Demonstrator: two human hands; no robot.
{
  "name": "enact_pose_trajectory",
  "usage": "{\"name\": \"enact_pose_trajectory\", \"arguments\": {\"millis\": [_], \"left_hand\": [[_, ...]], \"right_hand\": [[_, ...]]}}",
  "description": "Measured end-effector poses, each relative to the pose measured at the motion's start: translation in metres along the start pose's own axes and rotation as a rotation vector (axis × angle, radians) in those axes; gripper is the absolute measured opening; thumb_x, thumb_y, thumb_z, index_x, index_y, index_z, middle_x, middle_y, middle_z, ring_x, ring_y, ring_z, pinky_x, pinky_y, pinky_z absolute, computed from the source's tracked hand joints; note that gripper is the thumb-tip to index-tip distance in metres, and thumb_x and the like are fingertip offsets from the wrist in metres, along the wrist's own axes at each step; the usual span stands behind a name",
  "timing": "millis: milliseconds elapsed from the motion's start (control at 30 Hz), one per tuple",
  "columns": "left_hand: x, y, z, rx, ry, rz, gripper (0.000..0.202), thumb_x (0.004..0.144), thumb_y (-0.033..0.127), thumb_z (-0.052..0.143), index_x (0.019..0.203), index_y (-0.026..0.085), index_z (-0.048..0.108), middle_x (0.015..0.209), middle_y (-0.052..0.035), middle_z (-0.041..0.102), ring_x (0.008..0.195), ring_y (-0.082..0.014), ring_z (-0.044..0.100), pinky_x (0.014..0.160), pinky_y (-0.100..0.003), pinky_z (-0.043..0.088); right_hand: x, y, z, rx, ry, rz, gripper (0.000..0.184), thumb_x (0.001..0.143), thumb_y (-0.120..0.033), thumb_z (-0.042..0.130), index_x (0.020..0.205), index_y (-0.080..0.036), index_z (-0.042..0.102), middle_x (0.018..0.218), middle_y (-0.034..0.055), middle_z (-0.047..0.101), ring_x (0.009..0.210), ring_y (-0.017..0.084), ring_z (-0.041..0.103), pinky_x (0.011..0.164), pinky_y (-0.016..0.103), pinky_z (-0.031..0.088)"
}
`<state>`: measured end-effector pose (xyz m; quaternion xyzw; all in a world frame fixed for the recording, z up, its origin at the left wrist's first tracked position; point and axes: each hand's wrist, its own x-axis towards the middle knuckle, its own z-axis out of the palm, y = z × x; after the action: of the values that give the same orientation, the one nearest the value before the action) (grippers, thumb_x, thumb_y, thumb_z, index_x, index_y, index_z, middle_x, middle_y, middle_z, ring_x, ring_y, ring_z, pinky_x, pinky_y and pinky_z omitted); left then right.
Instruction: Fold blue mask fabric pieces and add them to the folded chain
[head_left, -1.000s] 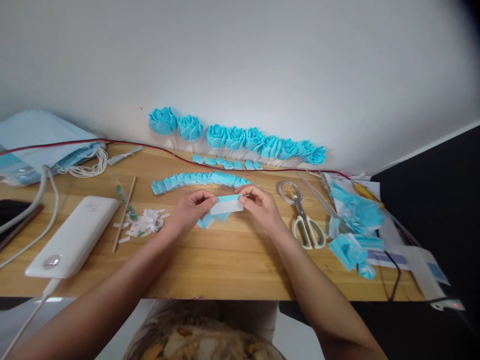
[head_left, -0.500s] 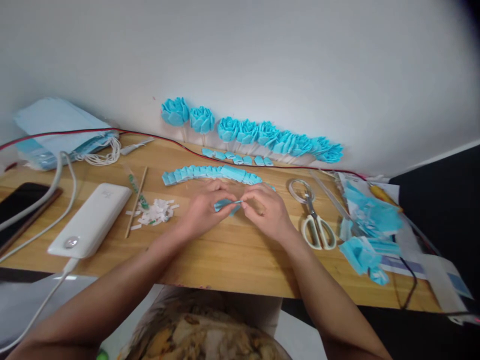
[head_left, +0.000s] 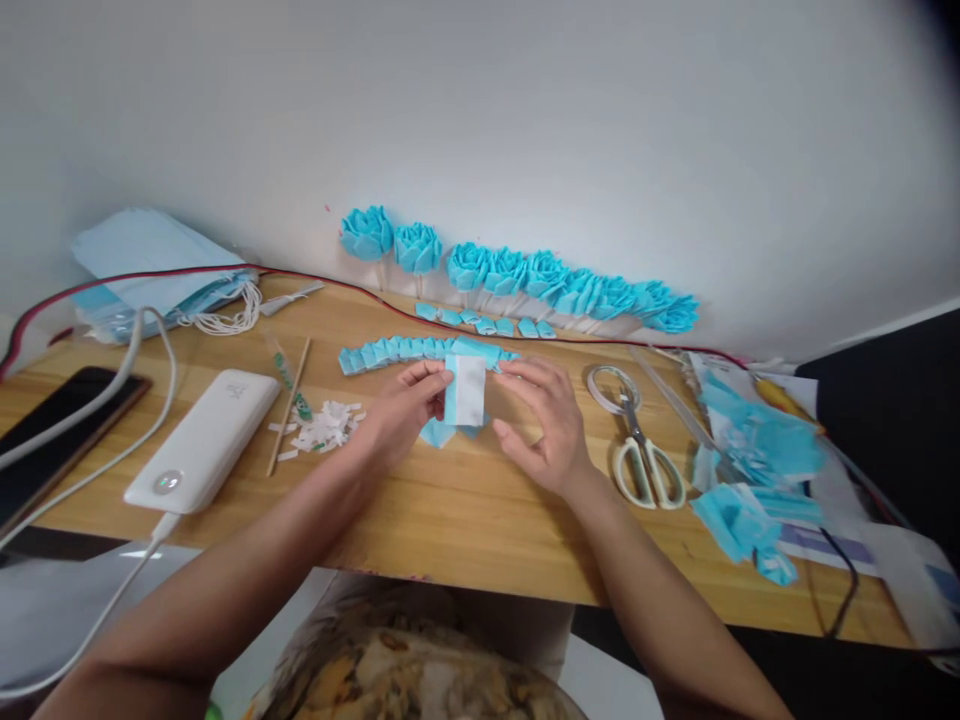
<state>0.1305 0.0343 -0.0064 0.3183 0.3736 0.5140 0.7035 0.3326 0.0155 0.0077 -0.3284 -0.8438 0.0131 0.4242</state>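
Piece (head_left: 470,392) no longer pinched from both sides: turned upright, white face showing, blue band leftmost; looks like reorienting. Left hand (head_left: 409,405) pinches it; right hand (head_left: 547,420) let go, wide, just beside. Piece above table (head_left: 465,530), between front edge and blue row (head_left: 390,352).

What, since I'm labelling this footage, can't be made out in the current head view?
All in the head view:
Left hand: some fingertips, hidden by the hand itself or the blue-and-white piece.
Blue pieces below: partly covered by that piece.
Phone: cut off by the left edge.
White power bank: logo too small, blurred.
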Motion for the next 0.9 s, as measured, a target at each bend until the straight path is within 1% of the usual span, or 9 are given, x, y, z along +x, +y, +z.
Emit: {"name": "enact_pose_trajectory", "arguments": {"millis": [33,100,200,267,367,500,700,833,900], "left_hand": [[-0.001,0.000,0.001,0.005,-0.004,-0.003,0.031,0.065,0.036,0.083,0.077,0.017,0.061,0.064,0.0032,0.055,0.056,-0.0097,0.050,0.055,-0.024,0.041],[-0.002,0.000,0.001,0.048,-0.022,-0.016,0.030,0.067,0.037,0.082,0.077,0.017,0.062,0.063,0.0032,0.055,0.054,-0.0091,0.049,0.054,-0.023,0.039],[-0.004,-0.003,0.001,0.141,-0.081,-0.049,0.030,0.068,0.040,0.081,0.076,0.017,0.062,0.060,0.0037,0.054,0.052,-0.0083,0.046,0.052,-0.023,0.036],[-0.004,-0.007,0.001,0.207,-0.111,-0.070,0.032,0.067,0.042,0.081,0.076,0.017,0.062,0.059,0.0039,0.054,0.051,-0.0085,0.046,0.052,-0.023,0.035],[-0.006,-0.013,0.001,0.322,-0.151,-0.072,0.032,0.069,0.045,0.078,0.077,0.018,0.064,0.058,0.0038,0.054,0.052,-0.0091,0.046,0.052,-0.023,0.032],[-0.010,-0.011,0.006,0.441,-0.224,-0.052,0.027,0.071,0.042,0.076,0.074,0.017,0.065,0.057,0.0041,0.053,0.054,-0.0094,0.045,0.054,-0.023,0.031],[-0.011,-0.005,0.011,0.592,-0.188,0.054,0.021,0.069,0.035,0.075,0.069,0.017,0.064,0.057,0.0053,0.051,0.054,-0.0084,0.041,0.053,-0.023,0.032],[-0.006,-0.008,0.006,0.428,-0.105,0.061,0.027,0.071,0.039,0.075,0.071,0.018,0.059,0.056,0.0050,0.053,0.050,-0.0080,0.043,0.050,-0.022,0.034],[-0.003,-0.009,0.003,0.327,-0.046,0.071,0.029,0.070,0.040,0.077,0.072,0.018,0.057,0.056,0.0044,0.055,0.050,-0.0080,0.046,0.051,-0.022,0.036]], "right_hand": [[-0.001,0.000,0.002,0.025,-0.005,0.052,0.049,0.089,-0.026,0.060,0.137,-0.031,0.051,0.131,0.0088,0.062,0.123,0.030,0.056,0.105,0.055,0.043],[-0.004,0.001,0.006,0.144,-0.010,0.234,0.047,0.093,-0.030,0.057,0.139,-0.031,0.050,0.135,0.0095,0.060,0.127,0.029,0.054,0.106,0.054,0.044],[-0.007,0.002,0.011,0.483,-0.046,0.529,0.047,0.096,-0.039,0.054,0.141,-0.031,0.048,0.135,0.0095,0.059,0.126,0.026,0.055,0.102,0.047,0.049],[-0.007,0.002,0.013,0.692,-0.091,0.631,0.050,0.093,-0.045,0.057,0.140,-0.031,0.048,0.131,0.0088,0.061,0.122,0.024,0.058,0.099,0.043,0.050],[-0.006,0.002,0.016,0.815,-0.109,0.695,0.052,0.087,-0.044,0.066,0.135,-0.028,0.053,0.114,0.0064,0.064,0.108,0.021,0.061,0.089,0.036,0.053],[-0.008,0.003,0.019,0.816,-0.112,0.740,0.045,0.085,-0.037,0.067,0.127,-0.025,0.059,0.092,0.0008,0.060,0.082,0.015,0.059,0.070,0.027,0.050],[-0.008,0.004,0.017,0.806,-0.122,0.752,0.045,0.083,-0.039,0.069,0.125,-0.025,0.061,0.091,0.0007,0.060,0.079,0.014,0.057,0.066,0.026,0.048],[-0.005,0.006,0.014,0.926,-0.070,0.779,0.048,0.087,-0.044,0.066,0.131,-0.029,0.058,0.104,0.0037,0.066,0.091,0.018,0.063,0.079,0.032,0.052],[-0.004,0.008,0.014,0.997,-0.070,0.807,0.053,0.087,-0.046,0.065,0.136,-0.030,0.053,0.112,0.0054,0.067,0.096,0.019,0.064,0.081,0.034,0.054]]}}
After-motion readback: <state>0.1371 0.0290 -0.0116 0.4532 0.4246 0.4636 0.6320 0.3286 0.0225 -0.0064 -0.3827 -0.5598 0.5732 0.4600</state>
